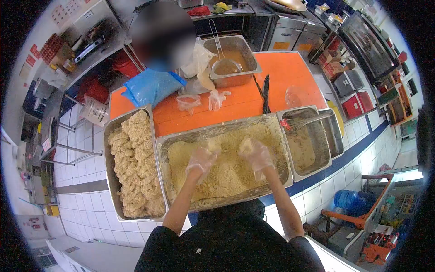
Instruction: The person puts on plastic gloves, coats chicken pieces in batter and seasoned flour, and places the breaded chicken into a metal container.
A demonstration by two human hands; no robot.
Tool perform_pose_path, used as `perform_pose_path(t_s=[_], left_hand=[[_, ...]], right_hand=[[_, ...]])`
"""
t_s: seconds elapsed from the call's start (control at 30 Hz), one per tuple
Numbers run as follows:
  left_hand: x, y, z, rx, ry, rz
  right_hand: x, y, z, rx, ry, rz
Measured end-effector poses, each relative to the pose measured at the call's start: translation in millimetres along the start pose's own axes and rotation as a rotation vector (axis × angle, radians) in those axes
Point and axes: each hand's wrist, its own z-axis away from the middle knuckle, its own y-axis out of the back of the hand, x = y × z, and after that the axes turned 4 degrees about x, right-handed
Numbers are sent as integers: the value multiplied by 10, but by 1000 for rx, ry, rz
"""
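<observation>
A wide metal tray (290, 177) full of pale, crumbly breading lies in front of me. Over its left half, my gloved left hand (203, 158) is closed round a coated piece (214, 145). My right hand (257, 156), also in a clear glove, holds another coated piece (246, 146) over the right half. The hands are apart, both just above the breading. Beside the wide tray on the left, a long tray (108, 149) is heaped with breaded pieces (137, 167). To the right, a metal pan (297, 176) contains pale batter and a whisk (312, 119).
On the orange table (290, 72) are a blue bag (152, 86), clear plastic bags (199, 61), black tongs (266, 93) and a deep pan (258, 68) with brown liquid and a strainer (226, 67). A blurred person (163, 36) is across the table.
</observation>
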Motion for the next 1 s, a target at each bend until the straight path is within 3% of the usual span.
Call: perform_pose_path(t_s=[0.07, 0.13, 0.17, 0.2, 0.27, 0.33, 0.37, 0.4, 0.43, 0.47, 0.5, 0.53, 0.6, 0.63, 0.7, 0.73, 0.8, 0.83, 0.87, 0.9, 0.93, 1.0], left_hand=[[81, 106, 145, 9, -101, 128], [34, 273, 238, -348, 143, -102], [37, 396, 420, -395, 150, -110], [41, 450, 619, -442, 155, -118], [-140, -198, 642, -486, 52, -75], [-420, -1019, 631, -532, -40, -31], [-563, -1402, 593, -465, -93, 163], [-588, -1577, 539, -393, -149, 354], [-377, -1372, 537, -390, -150, 356], [7, -891, 544, -329, 131, 404], [283, -523, 464, -266, 411, 445], [377, -337, 297, -273, 411, 444], [408, -93, 10, -426, 406, 111], [350, -156, -87, -436, 398, 105], [195, -471, -391, -21, 251, -95], [136, -630, -451, -31, 219, -90], [32, -1059, -334, 260, -91, -397], [-85, -1291, -243, 259, -161, -359], [-292, -1521, -141, 158, -74, -161], [-287, -1691, -200, 29, 15, 20], [79, -1277, -135, -270, 147, 1], [328, -1114, -12, -275, 179, -26]], right_hand=[[107, -131, 173, 124, 185, 173], [232, -141, 328, -37, 3, 312], [209, -137, 352, -35, 1, 314], [158, -141, 365, -348, -46, 411], [208, -278, 371, -659, -92, 504], [657, -862, 382, -794, -95, 155], [980, -1155, 339, -794, -91, 160], [1356, -1425, 266, -716, 5, -85], [1395, -1389, 236, -671, 48, -207], [1430, -1349, 207, -632, 97, -326], [1161, -958, 215, -468, 1, -483], [897, -618, 194, -300, -100, -637], [688, -353, -37, -226, -86, -172], [625, -279, -175, -201, -89, -20], [449, -314, -414, -76, 101, 508], [330, -392, -434, -135, -5, 542], [1472, -1808, -741, 462, 23, 352], [1239, -1774, -661, 169, 64, 804], [1435, -2041, -609, 391, 278, 313], [1300, -1904, -584, -23, 211, 490], [1026, -1711, -425, 111, 223, 53], [346, -869, -347, -551, 143, 439]])
